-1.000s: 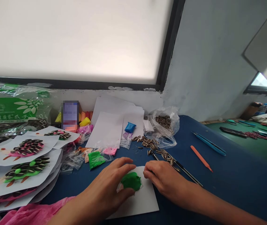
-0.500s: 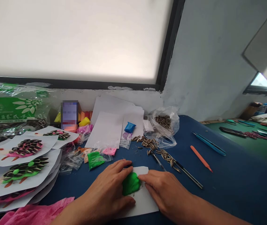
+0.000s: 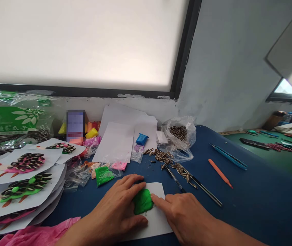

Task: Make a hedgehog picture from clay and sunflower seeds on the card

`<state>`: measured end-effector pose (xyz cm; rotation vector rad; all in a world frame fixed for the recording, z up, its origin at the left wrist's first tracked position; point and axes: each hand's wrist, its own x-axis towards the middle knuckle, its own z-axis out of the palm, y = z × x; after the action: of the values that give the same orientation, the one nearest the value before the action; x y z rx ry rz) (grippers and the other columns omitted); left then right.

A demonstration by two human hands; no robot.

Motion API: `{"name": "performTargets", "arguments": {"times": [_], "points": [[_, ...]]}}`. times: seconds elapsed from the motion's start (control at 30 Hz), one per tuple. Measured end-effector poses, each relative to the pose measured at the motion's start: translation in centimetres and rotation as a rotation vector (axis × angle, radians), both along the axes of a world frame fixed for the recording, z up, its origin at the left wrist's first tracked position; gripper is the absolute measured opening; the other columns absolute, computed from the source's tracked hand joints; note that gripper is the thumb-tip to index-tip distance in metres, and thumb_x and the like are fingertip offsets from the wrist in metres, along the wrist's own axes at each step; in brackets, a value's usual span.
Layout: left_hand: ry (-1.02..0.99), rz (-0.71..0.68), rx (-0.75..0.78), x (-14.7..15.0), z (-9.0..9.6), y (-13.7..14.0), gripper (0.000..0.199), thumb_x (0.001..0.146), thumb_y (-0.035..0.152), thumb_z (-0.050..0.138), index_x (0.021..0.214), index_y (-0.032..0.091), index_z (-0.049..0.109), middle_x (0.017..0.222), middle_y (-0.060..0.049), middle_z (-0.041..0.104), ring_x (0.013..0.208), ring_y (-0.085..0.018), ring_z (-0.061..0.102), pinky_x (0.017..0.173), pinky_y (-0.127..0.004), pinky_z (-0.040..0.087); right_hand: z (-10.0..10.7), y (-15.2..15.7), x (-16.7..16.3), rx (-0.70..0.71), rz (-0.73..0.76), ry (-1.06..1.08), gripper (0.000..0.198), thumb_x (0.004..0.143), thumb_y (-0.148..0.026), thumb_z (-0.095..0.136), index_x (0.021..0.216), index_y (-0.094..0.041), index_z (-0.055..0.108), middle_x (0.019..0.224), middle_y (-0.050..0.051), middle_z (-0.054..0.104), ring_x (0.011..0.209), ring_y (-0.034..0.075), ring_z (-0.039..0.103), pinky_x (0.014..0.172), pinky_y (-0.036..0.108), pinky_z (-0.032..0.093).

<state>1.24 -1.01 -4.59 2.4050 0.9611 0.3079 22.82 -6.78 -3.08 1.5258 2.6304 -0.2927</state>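
Blue table (image 3: pixel 266 205) across lower frame; green clay (image 3: pixel 143 202) lower middle, flat on white paper (image 3: pixel 160 223). Left hand (image 3: pixel 121 205) spread around clay's left side; right hand (image 3: pixel 187 213) pointing, index at right edge, can't tell what curled fingers hold. Edge-shaping, I judge; next press wants light fingertip. Second ago: right fingers bunched, clay lumpier.
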Motion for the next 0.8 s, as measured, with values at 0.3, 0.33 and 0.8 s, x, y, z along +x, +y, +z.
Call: {"name": "performTargets", "arguments": {"times": [0.3, 0.33, 0.8], "points": [[0.000, -0.005, -0.058, 0.0, 0.6, -0.1, 0.071, 0.071, 0.030, 0.072, 0.139, 0.023, 0.051, 0.151, -0.011, 0.041, 0.137, -0.037, 0.036, 0.113, -0.054, 0.032, 0.4, -0.6, 0.1, 0.067, 0.072, -0.079, 0.063, 0.076, -0.017, 0.052, 0.139, -0.016, 0.046, 0.082, 0.009, 0.071, 0.060, 0.023, 0.064, 0.046, 0.030, 0.021], [0.007, -0.004, -0.070, 0.0, 0.7, -0.1, 0.073, 0.070, 0.029, 0.072, 0.139, 0.024, 0.051, 0.151, -0.011, 0.041, 0.137, -0.037, 0.036, 0.113, -0.054, 0.032, 0.4, -0.6, 0.1, 0.063, 0.085, -0.105, 0.066, 0.076, -0.019, 0.054, 0.141, -0.016, 0.044, 0.081, 0.009, 0.071, 0.059, 0.023, 0.064, 0.046, 0.031, 0.019], [0.081, -0.023, -0.126, -0.2, 1.1, 0.0, 0.077, 0.070, 0.031, 0.073, 0.143, 0.029, 0.046, 0.156, -0.007, 0.033, 0.141, -0.034, 0.029, 0.114, -0.053, 0.030, -0.4, -1.3, 0.0, 0.298, 0.212, -0.225, 0.060, 0.075, -0.026, 0.060, 0.133, -0.013, 0.051, 0.064, 0.005, 0.069, 0.043, 0.020, 0.060, 0.037, 0.032, 0.009]]}}
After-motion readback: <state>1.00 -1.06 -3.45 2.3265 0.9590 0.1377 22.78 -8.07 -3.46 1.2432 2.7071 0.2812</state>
